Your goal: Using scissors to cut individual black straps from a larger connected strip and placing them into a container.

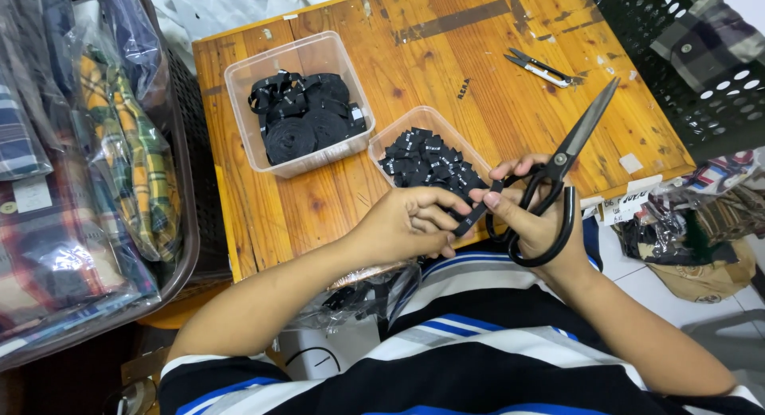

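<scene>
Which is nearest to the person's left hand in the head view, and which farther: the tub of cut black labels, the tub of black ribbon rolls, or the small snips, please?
From the left hand:
1. Tub of cut black labels, just beyond the fingers, at the table's near edge.
2. Tub of black ribbon rolls, farther back, toward the left.
3. Small snips, farthest, at the table's far right.

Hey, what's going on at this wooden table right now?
A person sits at a small wooden table. Their right hand holds large black scissors, blades closed and pointing up and away. Both hands pinch a narrow black strip, the left hand from the other end. Beyond the hands, one clear tub holds small cut black pieces and another holds rolls of black ribbon. Small snips lie untouched near the far edge.
</scene>
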